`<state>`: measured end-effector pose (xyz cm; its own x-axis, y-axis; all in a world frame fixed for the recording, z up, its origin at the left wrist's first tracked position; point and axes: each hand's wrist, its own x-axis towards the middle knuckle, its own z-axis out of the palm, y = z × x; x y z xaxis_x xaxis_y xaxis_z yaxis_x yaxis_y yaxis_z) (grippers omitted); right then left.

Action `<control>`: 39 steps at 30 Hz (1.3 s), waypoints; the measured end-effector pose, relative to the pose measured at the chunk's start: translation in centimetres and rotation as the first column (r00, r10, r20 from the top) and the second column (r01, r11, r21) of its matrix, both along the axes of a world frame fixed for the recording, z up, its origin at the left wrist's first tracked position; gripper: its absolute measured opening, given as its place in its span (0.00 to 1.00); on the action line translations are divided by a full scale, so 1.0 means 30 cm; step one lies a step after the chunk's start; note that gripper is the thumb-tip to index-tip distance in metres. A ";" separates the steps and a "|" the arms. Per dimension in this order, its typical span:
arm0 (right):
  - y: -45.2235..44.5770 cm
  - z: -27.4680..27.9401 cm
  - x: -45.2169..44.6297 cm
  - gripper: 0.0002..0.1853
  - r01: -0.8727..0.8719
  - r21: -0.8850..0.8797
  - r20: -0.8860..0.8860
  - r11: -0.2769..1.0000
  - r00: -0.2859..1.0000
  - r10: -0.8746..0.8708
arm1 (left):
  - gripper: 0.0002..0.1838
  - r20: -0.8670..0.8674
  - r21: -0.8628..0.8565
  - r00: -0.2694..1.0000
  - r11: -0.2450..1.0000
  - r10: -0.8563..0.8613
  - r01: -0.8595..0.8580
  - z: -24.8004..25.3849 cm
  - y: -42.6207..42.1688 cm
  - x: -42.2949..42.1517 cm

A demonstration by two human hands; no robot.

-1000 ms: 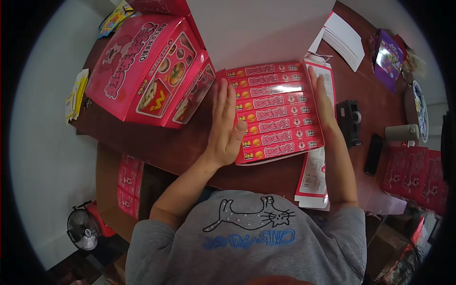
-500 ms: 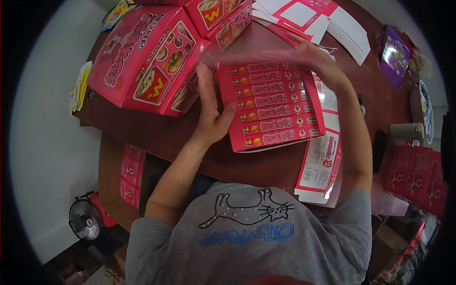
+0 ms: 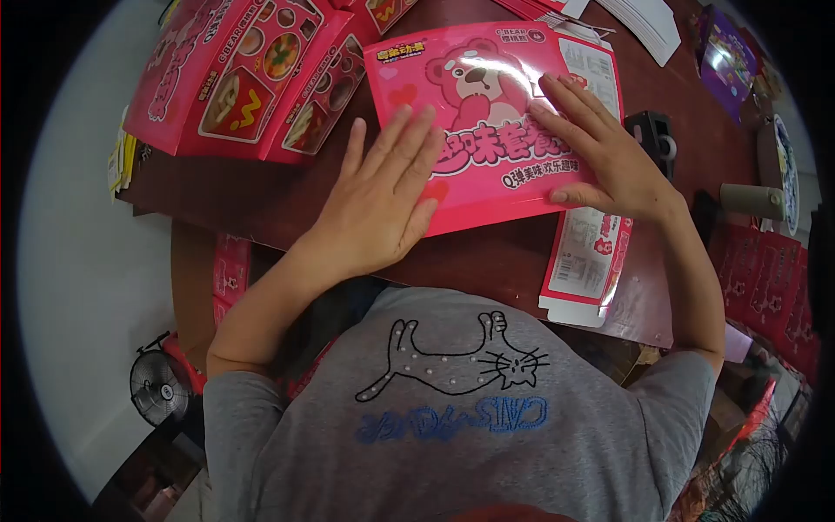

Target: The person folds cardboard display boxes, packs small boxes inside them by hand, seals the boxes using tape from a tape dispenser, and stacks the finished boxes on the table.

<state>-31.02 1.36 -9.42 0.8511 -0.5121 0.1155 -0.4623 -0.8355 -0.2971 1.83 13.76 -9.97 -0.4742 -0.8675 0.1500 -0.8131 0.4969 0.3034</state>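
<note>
A pink box [image 3: 487, 187] with a printed bear on its lid lies in front of me on the table, its lid down over the top. My left hand [image 3: 374, 191] lies spread over the box's left edge, fingers apart. Flat on the right part of the lid rests my right hand [image 3: 600, 148], its fingers stretched out. The small packs that were inside are hidden beneath the lid. Under the box's right side, a printed cardboard sheet [image 3: 578, 261] sticks out towards me.
Finished-looking pink boxes [image 3: 252, 87] stand at the back left. White-backed card sheets [image 3: 644, 26] are piled at the back right. A black tape dispenser [image 3: 652, 143] sits right of the box, near a purple package [image 3: 726, 65]. A grey-green cup [image 3: 752, 200] is farther right.
The box stood open with rows of small packs showing; its lid now covers them. Both hands have moved from the box's sides onto the lid. The view has shifted slightly.
</note>
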 end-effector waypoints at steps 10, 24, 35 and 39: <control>0.062 -0.064 -0.034 0.39 -0.089 -0.083 0.235 0.993 0.966 0.107 | 0.41 -0.007 -0.155 0.995 0.983 -0.100 0.098 -0.038 0.041 -0.025; 0.073 -0.038 -0.089 0.27 -0.152 0.172 0.303 0.973 0.948 0.094 | 0.35 0.129 -0.242 0.991 0.967 -0.045 0.075 -0.035 0.095 -0.073; 0.180 -0.210 -0.062 0.18 0.140 -0.263 0.537 0.954 0.843 0.024 | 0.15 -0.094 -0.502 0.994 0.865 -0.056 0.001 -0.098 0.052 -0.237; 0.233 -0.205 -0.061 0.17 0.251 -0.355 0.545 0.901 0.838 -0.019 | 0.11 -0.037 -0.476 0.999 0.879 -0.036 0.014 -0.063 0.041 -0.244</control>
